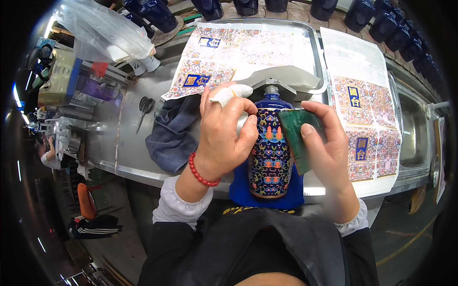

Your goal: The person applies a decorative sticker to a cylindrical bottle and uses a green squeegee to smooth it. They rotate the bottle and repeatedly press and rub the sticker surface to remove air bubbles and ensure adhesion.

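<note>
A dark blue bottle (271, 157) with a colourful floral pattern lies in front of me, its neck pointing away. A blue cloth (239, 186) is under its near end, and an angled metal piece (286, 86) is by its neck. My left hand (222, 126), with white wrapping on a finger and a red bead bracelet, is closed in a pinch at the bottle's upper left edge. Whatever lies between those fingertips is too small to make out. My right hand (329, 143) grips a flat green scraper (298, 136), its edge against the bottle's right side.
Patterned decal sheets (257, 43) lie on a metal tray (320, 59), with more sheets (365, 119) to the right. A grey-blue cloth (171, 136) and scissors (145, 108) are on the left. Several dark blue bottles (360, 16) line the back. A sink (412, 143) is far right.
</note>
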Demonstrator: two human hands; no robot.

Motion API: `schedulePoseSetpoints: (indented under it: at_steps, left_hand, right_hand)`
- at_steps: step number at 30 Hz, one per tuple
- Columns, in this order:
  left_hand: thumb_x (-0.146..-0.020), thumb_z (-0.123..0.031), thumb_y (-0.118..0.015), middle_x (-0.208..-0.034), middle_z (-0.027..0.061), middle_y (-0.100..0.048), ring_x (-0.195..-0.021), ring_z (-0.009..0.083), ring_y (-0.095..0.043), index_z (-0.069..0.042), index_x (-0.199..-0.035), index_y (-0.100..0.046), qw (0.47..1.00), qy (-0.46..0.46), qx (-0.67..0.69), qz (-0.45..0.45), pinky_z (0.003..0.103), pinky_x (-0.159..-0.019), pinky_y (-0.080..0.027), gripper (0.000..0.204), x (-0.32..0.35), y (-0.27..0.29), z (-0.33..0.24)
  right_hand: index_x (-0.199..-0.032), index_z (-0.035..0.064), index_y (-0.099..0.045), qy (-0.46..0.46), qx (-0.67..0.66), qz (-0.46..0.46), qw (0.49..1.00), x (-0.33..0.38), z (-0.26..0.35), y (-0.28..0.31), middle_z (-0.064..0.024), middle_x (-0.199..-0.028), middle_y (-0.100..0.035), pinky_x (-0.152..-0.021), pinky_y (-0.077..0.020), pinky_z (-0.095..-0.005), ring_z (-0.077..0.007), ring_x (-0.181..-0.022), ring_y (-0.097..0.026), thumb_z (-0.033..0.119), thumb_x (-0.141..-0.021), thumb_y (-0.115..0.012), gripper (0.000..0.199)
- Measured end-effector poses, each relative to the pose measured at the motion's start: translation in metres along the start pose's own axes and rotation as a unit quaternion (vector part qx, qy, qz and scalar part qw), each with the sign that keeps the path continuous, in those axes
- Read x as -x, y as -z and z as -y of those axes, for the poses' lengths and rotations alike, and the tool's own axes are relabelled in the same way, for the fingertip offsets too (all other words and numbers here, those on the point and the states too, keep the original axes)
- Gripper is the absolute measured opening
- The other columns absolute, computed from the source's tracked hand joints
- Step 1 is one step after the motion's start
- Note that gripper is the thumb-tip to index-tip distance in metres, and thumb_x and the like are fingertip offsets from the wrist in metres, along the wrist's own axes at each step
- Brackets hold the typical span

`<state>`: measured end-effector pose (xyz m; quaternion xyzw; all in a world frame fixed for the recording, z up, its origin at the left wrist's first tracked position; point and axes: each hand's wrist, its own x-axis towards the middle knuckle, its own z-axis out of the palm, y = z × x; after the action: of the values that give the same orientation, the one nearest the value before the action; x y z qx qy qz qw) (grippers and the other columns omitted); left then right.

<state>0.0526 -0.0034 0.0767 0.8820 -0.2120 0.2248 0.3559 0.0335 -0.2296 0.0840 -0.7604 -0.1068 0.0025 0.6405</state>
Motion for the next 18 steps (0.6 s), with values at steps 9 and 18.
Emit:
schedulePoseSetpoints:
  at_steps: [9, 18]
  left_hand:
    - [-0.084, -0.012, -0.066, -0.109, 0.0142, -0.068, -0.119, 0.0388, -0.058, -0.007, -0.099, -0.066, 0.999, -0.019, 0.016, -0.04, 0.061, -0.118, -0.021, 0.016, 0.012, -0.004, -0.003]
    - [-0.101, -0.046, -0.055, -0.117, -0.0012, -0.072, -0.123, 0.0267, -0.049, -0.02, -0.133, -0.07, 0.978, -0.176, -0.106, 0.045, 0.058, -0.123, -0.011, 0.044, 0.015, -0.004, -0.014]
  right_hand:
    - [-0.136, -0.0018, -0.053, 0.018, 0.027, -0.001, 0.999, -0.001, 0.0, -0.003, -0.0085, -0.117, -0.062, -0.092, -0.0492, -0.0258, -0.0109, -0.105, -0.06, -0.002, -0.097, -0.054, 0.039]
    - [-0.132, -0.0025, -0.057, 0.101, 0.036, -0.074, 0.991, 0.001, -0.011, 0.011, -0.0137, -0.114, -0.066, -0.088, -0.0518, -0.0303, -0.0178, -0.096, -0.065, 0.001, -0.098, -0.057, 0.035]
